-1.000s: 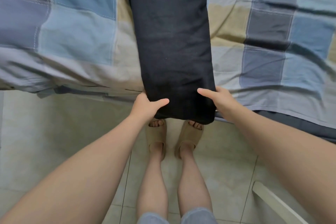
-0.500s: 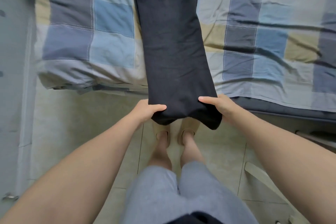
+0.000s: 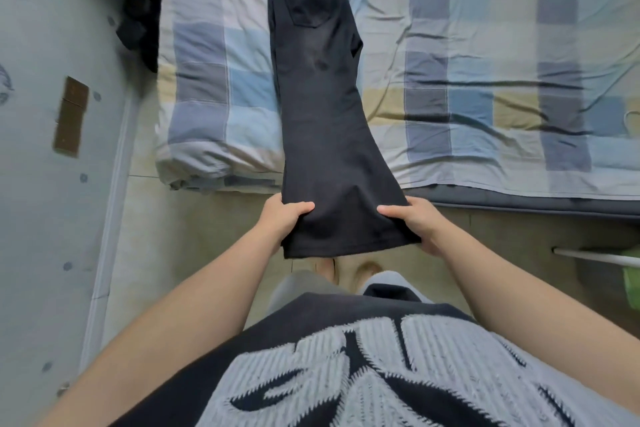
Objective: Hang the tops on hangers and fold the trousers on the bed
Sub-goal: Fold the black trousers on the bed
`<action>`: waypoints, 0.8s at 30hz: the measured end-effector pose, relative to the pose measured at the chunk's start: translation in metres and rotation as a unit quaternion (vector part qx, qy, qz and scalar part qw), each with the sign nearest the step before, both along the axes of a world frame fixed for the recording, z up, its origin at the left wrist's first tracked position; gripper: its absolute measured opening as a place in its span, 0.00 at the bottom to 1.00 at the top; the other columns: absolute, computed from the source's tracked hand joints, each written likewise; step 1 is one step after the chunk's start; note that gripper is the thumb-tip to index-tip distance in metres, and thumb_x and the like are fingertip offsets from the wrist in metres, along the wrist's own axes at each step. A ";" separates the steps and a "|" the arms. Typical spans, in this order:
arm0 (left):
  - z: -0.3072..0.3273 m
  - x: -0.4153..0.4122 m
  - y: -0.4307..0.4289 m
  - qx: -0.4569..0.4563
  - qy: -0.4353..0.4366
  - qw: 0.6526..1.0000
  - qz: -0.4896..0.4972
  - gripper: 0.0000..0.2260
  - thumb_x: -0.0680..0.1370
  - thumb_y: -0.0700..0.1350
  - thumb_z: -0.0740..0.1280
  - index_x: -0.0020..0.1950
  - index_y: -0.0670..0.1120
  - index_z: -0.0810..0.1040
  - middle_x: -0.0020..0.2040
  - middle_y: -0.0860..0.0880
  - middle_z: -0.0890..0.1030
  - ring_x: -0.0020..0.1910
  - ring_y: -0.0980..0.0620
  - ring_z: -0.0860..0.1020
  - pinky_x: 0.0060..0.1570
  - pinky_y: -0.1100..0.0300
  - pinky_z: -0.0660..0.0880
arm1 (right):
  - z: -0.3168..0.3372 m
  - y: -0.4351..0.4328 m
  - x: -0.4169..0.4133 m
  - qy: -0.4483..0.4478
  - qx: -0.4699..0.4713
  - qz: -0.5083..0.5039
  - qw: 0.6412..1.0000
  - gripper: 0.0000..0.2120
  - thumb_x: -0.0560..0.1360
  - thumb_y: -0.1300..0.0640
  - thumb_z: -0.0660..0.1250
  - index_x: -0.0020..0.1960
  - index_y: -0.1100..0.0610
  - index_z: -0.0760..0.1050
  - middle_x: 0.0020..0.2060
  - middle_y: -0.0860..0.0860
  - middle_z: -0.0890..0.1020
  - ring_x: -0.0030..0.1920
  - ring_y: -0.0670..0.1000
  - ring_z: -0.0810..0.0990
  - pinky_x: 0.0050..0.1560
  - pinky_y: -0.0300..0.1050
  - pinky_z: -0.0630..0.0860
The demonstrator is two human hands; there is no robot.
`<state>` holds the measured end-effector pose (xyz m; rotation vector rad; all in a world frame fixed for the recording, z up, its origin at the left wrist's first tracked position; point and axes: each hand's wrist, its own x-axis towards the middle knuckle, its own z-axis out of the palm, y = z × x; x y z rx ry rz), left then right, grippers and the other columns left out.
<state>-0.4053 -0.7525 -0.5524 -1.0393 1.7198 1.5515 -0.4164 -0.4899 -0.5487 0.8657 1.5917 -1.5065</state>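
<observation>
Black trousers, folded lengthwise leg on leg, lie stretched across the checked bed with the waistband at the far side and a back pocket showing. The hem end hangs past the bed's near edge. My left hand grips the hem's left corner, thumb on top. My right hand grips the right corner the same way. Both hands hold the hem lifted in the air, just off the mattress edge.
The bed's left end drops to a tiled floor. A grey wall runs along the left. A dark garment hangs by the bed's far left corner. A white bar and something green sit at the right.
The view has pulled back and up, so the whole trouser length shows now. My hands keep the same grip on the hem and have lifted it slightly away from the bed edge.
</observation>
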 end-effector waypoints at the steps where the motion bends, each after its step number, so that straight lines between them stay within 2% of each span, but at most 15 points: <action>1: 0.003 0.008 0.002 -0.005 -0.002 1.000 0.008 0.13 0.75 0.40 0.73 0.60 0.45 0.79 0.53 0.48 0.84 0.47 0.51 0.82 0.42 0.59 0.77 | 0.004 -0.002 0.007 -0.005 -0.002 -0.013 1.000 0.15 0.73 0.60 0.75 0.59 0.59 0.81 0.51 0.55 0.87 0.50 0.56 0.85 0.47 0.48 0.81; 3: 0.007 0.023 0.005 -0.015 -0.014 1.000 0.023 0.13 0.78 0.41 0.71 0.62 0.42 0.79 0.55 0.45 0.84 0.49 0.47 0.82 0.49 0.55 0.80 | 0.009 -0.004 0.021 -0.008 0.005 -0.063 0.998 0.14 0.75 0.60 0.73 0.59 0.61 0.80 0.50 0.55 0.85 0.46 0.54 0.82 0.41 0.46 0.79; 4: 0.010 0.032 0.008 -0.015 -0.022 0.999 0.032 0.13 0.79 0.42 0.69 0.63 0.42 0.79 0.55 0.44 0.84 0.49 0.46 0.82 0.49 0.53 0.81 | 0.012 -0.004 0.028 -0.008 0.006 -0.091 0.996 0.13 0.76 0.61 0.73 0.59 0.61 0.79 0.48 0.55 0.84 0.45 0.54 0.81 0.41 0.46 0.79; 7: 0.020 0.059 0.016 -0.003 -0.034 0.997 0.073 0.10 0.82 0.45 0.65 0.61 0.43 0.78 0.52 0.45 0.83 0.45 0.47 0.82 0.37 0.57 0.80 | 0.019 -0.002 0.052 -0.011 -0.006 -0.147 0.989 0.10 0.77 0.60 0.71 0.57 0.60 0.78 0.47 0.56 0.83 0.44 0.54 0.80 0.42 0.47 0.78; 9: 0.025 0.079 0.020 -0.005 -0.034 0.995 0.095 0.10 0.82 0.47 0.64 0.60 0.44 0.77 0.52 0.45 0.83 0.46 0.47 0.81 0.36 0.58 0.78 | 0.025 0.001 0.069 -0.004 -0.022 -0.160 0.987 0.06 0.77 0.60 0.71 0.54 0.59 0.78 0.47 0.56 0.82 0.43 0.55 0.80 0.43 0.48 0.78; 17: 0.028 0.206 0.040 0.014 -0.022 0.985 0.168 0.09 0.82 0.47 0.66 0.58 0.42 0.78 0.53 0.44 0.83 0.49 0.47 0.81 0.40 0.56 0.79 | 0.029 0.024 0.189 -0.006 -0.033 -0.163 0.986 0.10 0.77 0.59 0.71 0.57 0.60 0.76 0.50 0.58 0.82 0.44 0.57 0.81 0.41 0.48 0.78; 21: 0.026 0.287 0.048 0.030 -0.080 0.977 0.195 0.11 0.81 0.45 0.68 0.60 0.39 0.78 0.52 0.42 0.83 0.48 0.45 0.82 0.38 0.54 0.79 | 0.030 0.037 0.268 -0.051 -0.024 -0.141 0.988 0.12 0.77 0.59 0.71 0.59 0.61 0.76 0.53 0.58 0.82 0.46 0.58 0.82 0.42 0.48 0.79; 24: 0.039 0.317 0.045 0.031 -0.105 0.976 0.188 0.12 0.81 0.44 0.69 0.60 0.38 0.77 0.51 0.41 0.83 0.47 0.44 0.82 0.36 0.54 0.79 | 0.036 0.042 0.304 -0.066 -0.040 -0.119 0.990 0.12 0.77 0.59 0.71 0.59 0.62 0.77 0.52 0.58 0.83 0.44 0.57 0.83 0.44 0.48 0.79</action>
